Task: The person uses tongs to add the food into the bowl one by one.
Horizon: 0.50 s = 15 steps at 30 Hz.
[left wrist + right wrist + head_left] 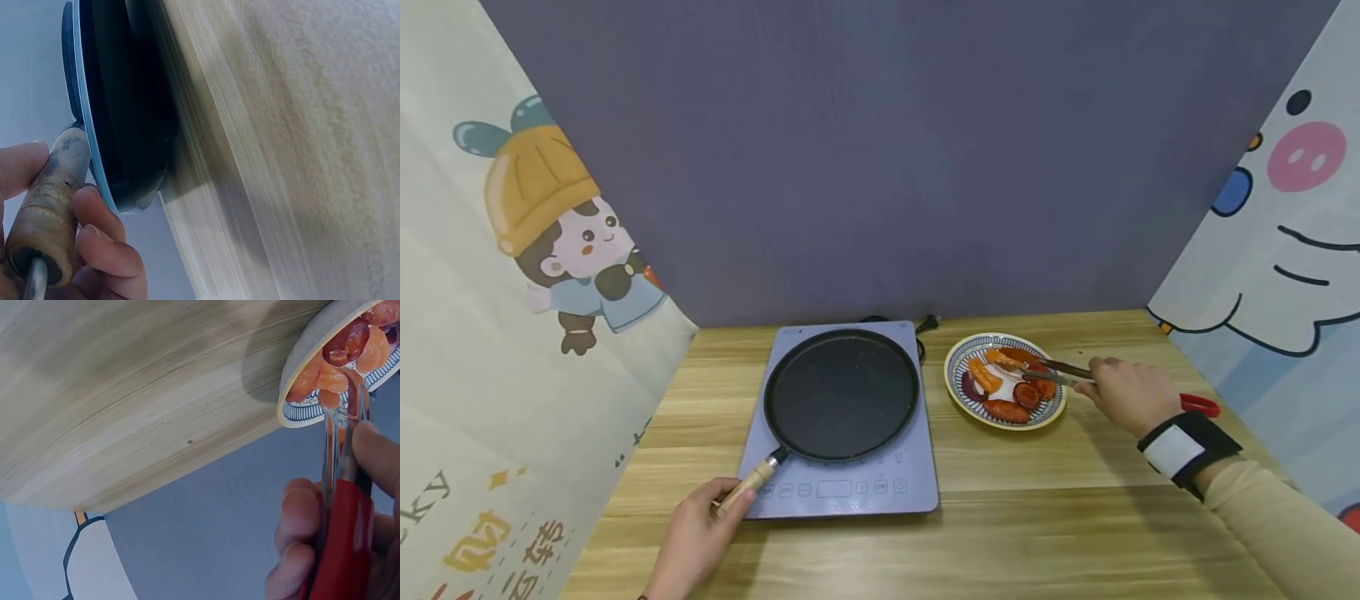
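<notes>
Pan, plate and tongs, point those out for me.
Pan (842, 396): head view, middle of its black cooking surface.
Plate (956, 373): head view, left side of its patterned rim.
Tongs (343, 532): right wrist view, on the red handle.

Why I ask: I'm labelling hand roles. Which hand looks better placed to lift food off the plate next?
Likely the right hand: it holds the tongs, whose tips reach in among the food on the plate. The left hand grips the pan handle, away from the plate.
</notes>
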Tool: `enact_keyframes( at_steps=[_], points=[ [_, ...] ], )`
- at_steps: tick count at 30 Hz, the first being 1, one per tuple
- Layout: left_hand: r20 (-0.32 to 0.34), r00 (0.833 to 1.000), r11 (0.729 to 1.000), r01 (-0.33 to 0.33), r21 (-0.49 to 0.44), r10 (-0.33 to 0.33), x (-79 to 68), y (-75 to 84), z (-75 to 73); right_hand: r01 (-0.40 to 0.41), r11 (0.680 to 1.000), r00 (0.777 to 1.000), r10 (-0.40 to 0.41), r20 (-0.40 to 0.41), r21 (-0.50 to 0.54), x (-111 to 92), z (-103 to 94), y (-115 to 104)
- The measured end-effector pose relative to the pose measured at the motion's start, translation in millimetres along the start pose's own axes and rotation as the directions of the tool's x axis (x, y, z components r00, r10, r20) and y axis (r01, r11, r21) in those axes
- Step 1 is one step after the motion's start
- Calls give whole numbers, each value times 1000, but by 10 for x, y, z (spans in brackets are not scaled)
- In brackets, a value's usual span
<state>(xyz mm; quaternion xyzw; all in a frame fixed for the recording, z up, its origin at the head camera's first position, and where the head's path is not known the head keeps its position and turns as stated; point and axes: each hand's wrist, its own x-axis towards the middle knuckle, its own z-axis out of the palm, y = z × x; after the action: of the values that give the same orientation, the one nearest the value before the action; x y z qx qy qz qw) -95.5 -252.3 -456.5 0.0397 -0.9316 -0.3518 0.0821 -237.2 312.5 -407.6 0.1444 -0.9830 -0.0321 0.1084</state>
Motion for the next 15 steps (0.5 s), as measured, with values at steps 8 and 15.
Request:
enact_keyframes(
  at_steps=[8,15],
  points=[
    [21,1000,1000,20,7,-20,9,-10,12,-3,1000,999,3,40,10,20,3,-23],
    [-11,1000,1000,-13,17,13,-15,1,10,2,1000,998,-3,61,26,20,15,-35]
  ],
)
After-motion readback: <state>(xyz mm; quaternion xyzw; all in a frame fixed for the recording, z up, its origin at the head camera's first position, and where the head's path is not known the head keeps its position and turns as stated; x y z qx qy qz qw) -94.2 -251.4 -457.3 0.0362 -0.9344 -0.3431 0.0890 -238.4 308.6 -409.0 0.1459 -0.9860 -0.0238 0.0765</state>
